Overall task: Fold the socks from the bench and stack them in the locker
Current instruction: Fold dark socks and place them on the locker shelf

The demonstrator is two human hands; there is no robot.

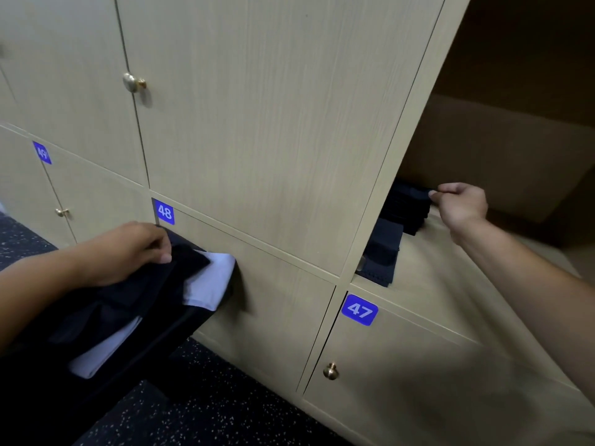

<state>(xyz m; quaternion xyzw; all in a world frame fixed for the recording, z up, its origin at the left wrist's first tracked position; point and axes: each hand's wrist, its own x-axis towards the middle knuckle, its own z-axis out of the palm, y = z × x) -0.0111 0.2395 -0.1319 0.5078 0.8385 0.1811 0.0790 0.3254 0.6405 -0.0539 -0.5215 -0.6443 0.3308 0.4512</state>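
My right hand [458,207] reaches into the open locker [450,259] and pinches the edge of the top dark folded sock on a stack [407,207] at the compartment's left side. A second, lower pile of dark folded socks [381,252] lies in front of that stack. My left hand [135,249] rests on a heap of dark and white socks [145,300] on the black bench [64,397] at the lower left, its fingers curled over a dark sock.
Closed wooden locker doors numbered 49 [42,152], 48 [165,212] and 47 [359,310] fill the wall, with brass knobs [331,371]. The open door [515,156] stands at the right. Dark speckled floor [209,397] runs below.
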